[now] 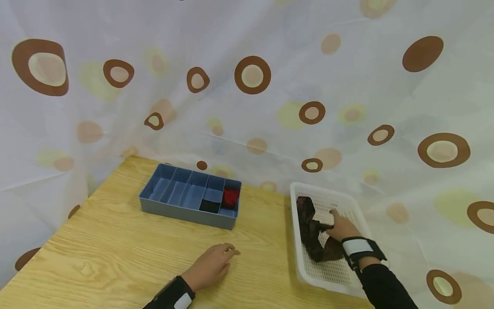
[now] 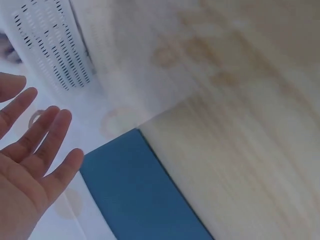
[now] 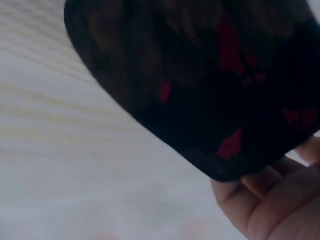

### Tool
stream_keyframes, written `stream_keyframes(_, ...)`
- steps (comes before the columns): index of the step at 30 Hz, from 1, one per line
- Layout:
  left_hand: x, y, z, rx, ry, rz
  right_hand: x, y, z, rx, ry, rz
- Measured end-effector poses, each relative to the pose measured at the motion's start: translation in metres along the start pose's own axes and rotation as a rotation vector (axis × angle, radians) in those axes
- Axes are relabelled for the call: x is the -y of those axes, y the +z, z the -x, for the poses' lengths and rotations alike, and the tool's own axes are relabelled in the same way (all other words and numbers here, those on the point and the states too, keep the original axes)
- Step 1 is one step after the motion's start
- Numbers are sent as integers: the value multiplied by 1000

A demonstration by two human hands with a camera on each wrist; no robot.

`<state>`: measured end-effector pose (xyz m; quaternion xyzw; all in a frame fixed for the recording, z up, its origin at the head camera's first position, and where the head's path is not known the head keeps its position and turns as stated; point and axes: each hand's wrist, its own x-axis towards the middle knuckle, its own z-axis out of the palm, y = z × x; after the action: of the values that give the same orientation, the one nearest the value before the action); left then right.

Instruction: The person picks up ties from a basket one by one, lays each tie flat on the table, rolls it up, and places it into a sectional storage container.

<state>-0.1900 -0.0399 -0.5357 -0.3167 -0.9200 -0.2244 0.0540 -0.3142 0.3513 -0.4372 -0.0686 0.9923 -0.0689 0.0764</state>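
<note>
Over the white mesh basket (image 1: 296, 240), my right hand (image 1: 343, 227) pinches a dark sock (image 3: 190, 90) between thumb and fingers. Red and brown patches show on its cloth in the right wrist view, where its rounded end hangs beside the fingers (image 3: 240, 200). More dark brown cloth (image 1: 316, 246) lies crumpled along the basket's left side and under the hand. My left hand (image 1: 210, 264) hovers low over the table with relaxed fingers, holding nothing. In the left wrist view its fingers (image 2: 47, 135) are spread apart.
A blue divided box (image 1: 185, 217) stands at the back of the wooden table (image 1: 115, 240). Folded red cloth (image 1: 230, 197) and black cloth (image 1: 209, 206) lie in its right-hand compartments. Behind the table hangs a white sheet (image 1: 216, 38) with brown circles.
</note>
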Motion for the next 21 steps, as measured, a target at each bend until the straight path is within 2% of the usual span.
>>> stream_keyframes(5,-4,-9,-5,15,-28,18,39,-91,19,-342,-110,-121)
stream_keyframes(7,-8,-13,-8,6,-35,50,63,-116,28,-454,-161,-168)
stream_keyframes(10,-14,-18,-16,-20,-40,77,100,-140,39,-577,-221,-244)
stream_keyframes(13,-20,-24,-27,-69,-46,83,139,-155,47,-634,-296,-334)
stream_keyframes(15,-23,-30,-36,-100,-58,115,165,-162,52,-641,-375,-408)
stream_keyframes(21,-33,-45,-56,-130,-97,322,232,-175,71,-629,-725,-616)
